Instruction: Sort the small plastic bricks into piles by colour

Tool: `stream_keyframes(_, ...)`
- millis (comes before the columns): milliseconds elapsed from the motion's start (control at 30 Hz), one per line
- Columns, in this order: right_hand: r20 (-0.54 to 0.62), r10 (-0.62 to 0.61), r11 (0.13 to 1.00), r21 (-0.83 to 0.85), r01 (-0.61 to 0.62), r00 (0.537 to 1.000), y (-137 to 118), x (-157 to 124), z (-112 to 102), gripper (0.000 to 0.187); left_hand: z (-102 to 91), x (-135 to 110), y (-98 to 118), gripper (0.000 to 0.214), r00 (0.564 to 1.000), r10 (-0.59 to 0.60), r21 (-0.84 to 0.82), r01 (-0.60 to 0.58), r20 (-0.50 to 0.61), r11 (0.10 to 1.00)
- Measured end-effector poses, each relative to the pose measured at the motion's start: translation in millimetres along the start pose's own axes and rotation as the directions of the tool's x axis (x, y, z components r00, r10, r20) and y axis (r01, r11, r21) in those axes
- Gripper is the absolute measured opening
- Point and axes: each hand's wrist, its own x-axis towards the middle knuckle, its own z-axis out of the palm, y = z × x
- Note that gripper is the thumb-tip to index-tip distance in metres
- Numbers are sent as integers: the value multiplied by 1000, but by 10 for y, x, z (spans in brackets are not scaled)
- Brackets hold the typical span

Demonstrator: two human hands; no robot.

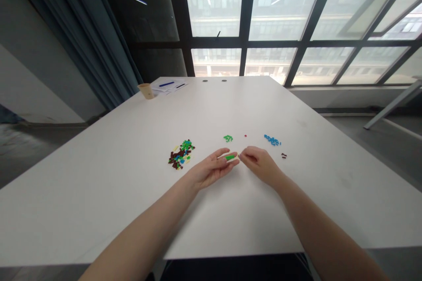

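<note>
My left hand [212, 168] holds a narrow green building-brick piece [230, 157] between thumb and fingers, palm turned partly up. My right hand [259, 161] is closed in a pinch close to the right end of that piece; what sits at its fingertips is too small to name. Left of my hands lies a mixed pile of small pieces [178, 157] in brown, green, blue and yellow. Beyond the hands are a small heap of green pieces [228, 138] and one tiny red piece [245, 135]. Blue pieces [272, 140] and a few dark brown ones [284, 156] lie to the right.
All of this is on a large white table [132, 210]. At its far left stand a paper cup [146, 91] and papers with a blue pen [166, 84]. Two round grey discs [224, 80] show near the far edge, before tall windows. A blue curtain [82, 30] hangs left.
</note>
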Motion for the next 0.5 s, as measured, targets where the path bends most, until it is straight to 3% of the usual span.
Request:
stream_keyframes(67, -175, -58, 998, 15, 62, 983, -62, -5, -19, 25, -22, -1, -14, 39, 999, -26, 20, 25, 36, 999)
stream_keyframes(133, -263, -138, 989, 20, 149, 955, -114, -19, -36, 17, -40, 1, -26, 41, 998, -44, 40, 42, 54, 998)
stream_keyframes(267, -270, -280, 955, 22, 297, 921, -156, -42, -33, 14, -51, 5, -30, 45, 996, -73, 58, 70, 55, 996)
stream_keyframes(500, -241, -323, 943, 0, 333, 915, -143, -35, 17, 17, -57, 8, -30, 46, 993, -106, 60, 104, 45, 993)
